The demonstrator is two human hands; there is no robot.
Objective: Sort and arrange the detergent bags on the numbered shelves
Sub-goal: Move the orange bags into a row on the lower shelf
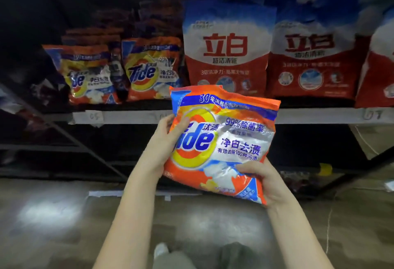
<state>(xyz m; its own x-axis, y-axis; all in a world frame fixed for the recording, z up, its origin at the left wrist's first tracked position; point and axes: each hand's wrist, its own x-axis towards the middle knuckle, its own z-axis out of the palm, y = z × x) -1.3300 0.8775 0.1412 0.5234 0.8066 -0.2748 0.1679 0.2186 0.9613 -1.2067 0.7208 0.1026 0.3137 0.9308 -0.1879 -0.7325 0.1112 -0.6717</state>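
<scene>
I hold an orange Tide detergent bag (221, 140) in front of the shelf, tilted slightly clockwise. My left hand (164, 142) grips its left edge, thumb on the front. My right hand (264, 181) grips its lower right corner. On the shelf (132, 117) behind, two rows of Tide bags stand at the left, fronted by one bag (89, 74) and another (151, 70). To their right stand large red and white Liby bags, the nearest (227, 51) and a second (313, 59). A third bag (377, 70) is cut off by the right edge.
White labels on the shelf's front edge carry handwritten numbers, one (93, 116) at the left and one (372, 115) at the right. Below is a dark lower shelf level with diagonal braces (70, 138). The floor (64, 215) is glossy. My shoe (161, 250) shows at the bottom.
</scene>
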